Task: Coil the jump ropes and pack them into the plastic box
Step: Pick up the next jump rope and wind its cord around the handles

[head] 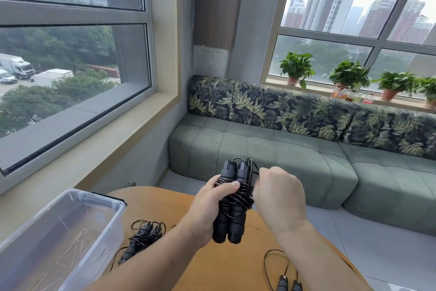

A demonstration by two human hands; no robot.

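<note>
From the head camera, the held jump rope stands nearly upright above the wooden table, its two black handles side by side with their long axis running from the lower ends near the person up to the capped ends pointing toward the sofa. Thin black cord is wound around the middle of the handles in many turns.

The left hand grips the pair of handles from the left, fingers curled round them and the thumb pressed across the wound cord at the front. The forearm comes up from the lower left. The right hand sits just right of the bundle, knuckles up, fingers bent in and pinching the loose end of the cord near the top of the handles; the fingertips themselves are hidden behind the hand.

Below and left of the grip, a second rope lies already coiled on the table, its handles slanting toward the near-left. Further left stands the clear plastic box, open-topped, at the table's left edge. Below and right of the grip, a third rope lies uncoiled, a loop of cord on the wood and two handle ends at the picture's bottom edge. The table's rounded far edge lies just beyond the held bundle, with bare floor between it and the sofa.
</note>
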